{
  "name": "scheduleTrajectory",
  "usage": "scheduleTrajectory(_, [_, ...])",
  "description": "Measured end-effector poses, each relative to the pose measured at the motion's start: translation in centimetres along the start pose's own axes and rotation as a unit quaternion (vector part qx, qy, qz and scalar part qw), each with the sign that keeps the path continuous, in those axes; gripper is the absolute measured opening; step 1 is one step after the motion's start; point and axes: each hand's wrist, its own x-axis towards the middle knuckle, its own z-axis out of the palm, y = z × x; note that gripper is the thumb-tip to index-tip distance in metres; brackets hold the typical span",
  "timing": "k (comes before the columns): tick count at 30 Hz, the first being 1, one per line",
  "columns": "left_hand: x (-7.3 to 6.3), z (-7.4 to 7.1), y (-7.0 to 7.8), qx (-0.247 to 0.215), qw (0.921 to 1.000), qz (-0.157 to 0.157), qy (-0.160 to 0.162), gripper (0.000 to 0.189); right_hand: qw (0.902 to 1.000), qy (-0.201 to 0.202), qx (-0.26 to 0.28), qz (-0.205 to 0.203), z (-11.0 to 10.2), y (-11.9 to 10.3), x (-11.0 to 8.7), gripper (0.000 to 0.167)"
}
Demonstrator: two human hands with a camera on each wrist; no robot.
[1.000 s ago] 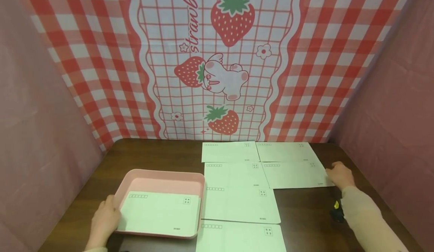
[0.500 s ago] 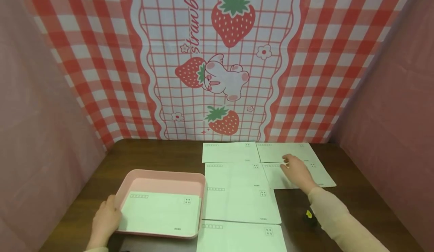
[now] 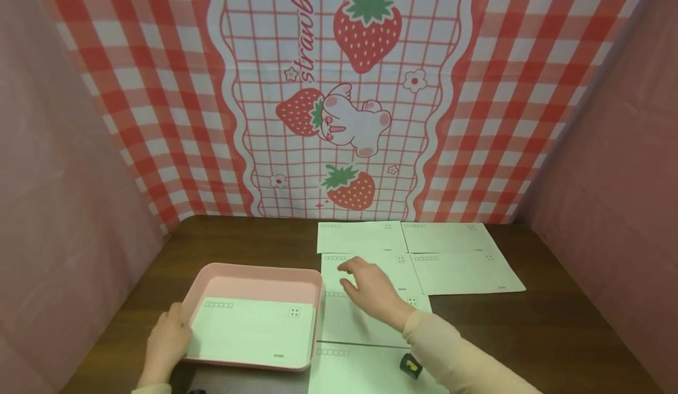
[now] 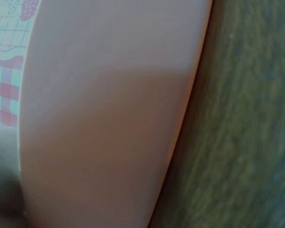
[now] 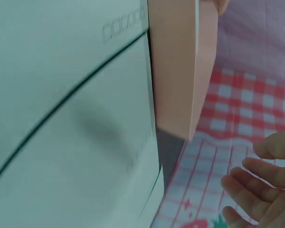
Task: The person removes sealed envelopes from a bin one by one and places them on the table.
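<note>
A pink tray sits flat on the brown tabletop, towards the person's left. An envelope lies in it, near side, stamp box up. The person's left grip is closed over the tray's left rim, fingers bent. The right grip hovers above the middle of the tabletop, fingers loosely curved and spread, thumb apart, holding nothing. Below and around it I count six envelopes face up: four in a column just beside the tray, two further right. A strawberry-print cloth hangs behind, pink drapes at both sides.
</note>
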Motion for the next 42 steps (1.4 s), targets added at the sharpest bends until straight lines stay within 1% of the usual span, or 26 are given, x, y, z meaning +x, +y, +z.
scheduleTrajectory(3, [0.0,0.0,0.0,0.001,1.0,-0.001,-0.002,0.043,0.9987,-0.009,0.004,-0.05,1.7,-1.6,0.2,0.022])
scheduleTrajectory(6, [0.0,0.0,0.0,0.002,1.0,-0.001,-0.002,0.043,0.9949,-0.044,0.014,-0.09,3.5,-2.9,0.0,0.023])
scheduleTrajectory(8, [0.0,0.0,0.0,0.002,1.0,0.0,-0.001,0.043,0.992,-0.073,0.014,-0.102,4.6,-3.6,-0.2,0.025])
scheduleTrajectory(11, [0.0,0.0,0.1,0.001,1.0,0.002,0.0,0.041,0.9886,-0.105,-0.021,-0.106,5.8,-4.4,-0.4,0.033])
scheduleTrajectory(13, [-0.1,0.0,0.1,0.001,1.0,0.003,0.0,0.041,0.9853,-0.125,-0.06,-0.1,6.4,-4.7,-0.4,0.046])
scheduleTrajectory(15, [-0.2,0.0,0.0,0.001,1.0,0.003,0.001,0.041,0.9783,-0.157,-0.1,-0.092,6.9,-5.1,-0.5,0.065])
scheduleTrajectory(18, [-0.2,0.0,0.0,0.0,1.0,0.005,0.003,0.042,0.9658,-0.204,-0.141,-0.074,7.3,-5.4,-0.4,0.092])
scheduleTrajectory(20, [-0.2,0.0,0.0,-0.001,1.0,0.008,0.006,0.042,0.9594,-0.223,-0.159,-0.065,7.5,-5.5,-0.3,0.103])
scheduleTrajectory(23, [-0.2,0.0,0.1,-0.004,0.9999,0.011,0.006,0.042,0.9566,-0.225,-0.176,-0.057,7.7,-5.6,-0.2,0.109])
scheduleTrajectory(26, [-0.2,0.0,0.2,-0.004,0.9999,0.009,0.008,0.042,0.9553,-0.224,-0.186,-0.054,7.8,-5.7,-0.1,0.111])
scheduleTrajectory(33, [-0.1,0.1,0.2,-0.004,0.9999,0.006,0.007,0.042,0.9505,-0.226,-0.209,-0.045,7.7,-5.9,0.1,0.109])
scheduleTrajectory(39, [-0.2,0.0,0.2,0.0,1.0,0.004,0.006,0.042,0.9497,-0.237,-0.203,-0.028,7.8,-6.1,0.2,0.113])
scheduleTrajectory(42, [-0.2,-0.1,0.2,0.001,1.0,0.0,0.004,0.042,0.9504,-0.235,-0.202,-0.024,7.8,-6.2,0.2,0.114])
